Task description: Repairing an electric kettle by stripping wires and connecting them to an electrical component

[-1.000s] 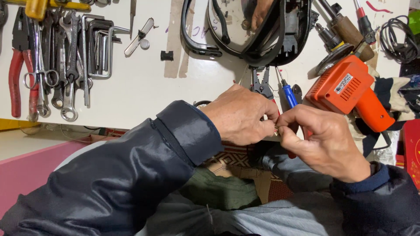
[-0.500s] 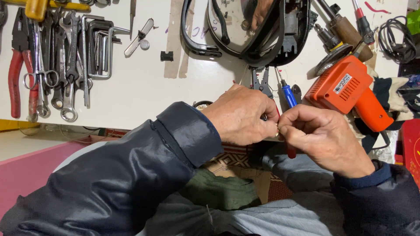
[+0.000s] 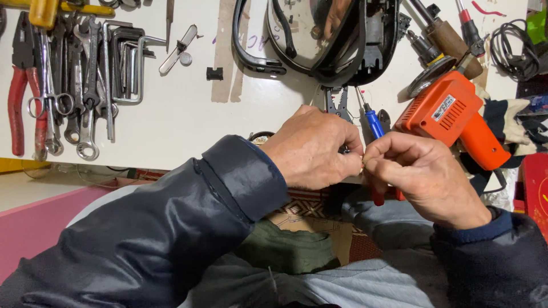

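Both hands meet just past the near edge of the white desk (image 3: 188, 125), over the person's lap. The left hand (image 3: 313, 149) is curled, its fingers (image 3: 349, 162) pinched narrow on something too small to make out; the right hand (image 3: 419, 171) faces it, fingers (image 3: 381, 162) pinched tight on the same spot, fingertips touching. Red tool handles (image 3: 378, 197) show under the right hand. Close behind the knuckles lie grey pliers (image 3: 338, 105) and a blue screwdriver (image 3: 372, 121); the orange power tool (image 3: 451, 117) crowds the right side. Left of the hands the desk lies bare up to the wrenches (image 3: 85, 85) and red-handled pliers (image 3: 20, 91).
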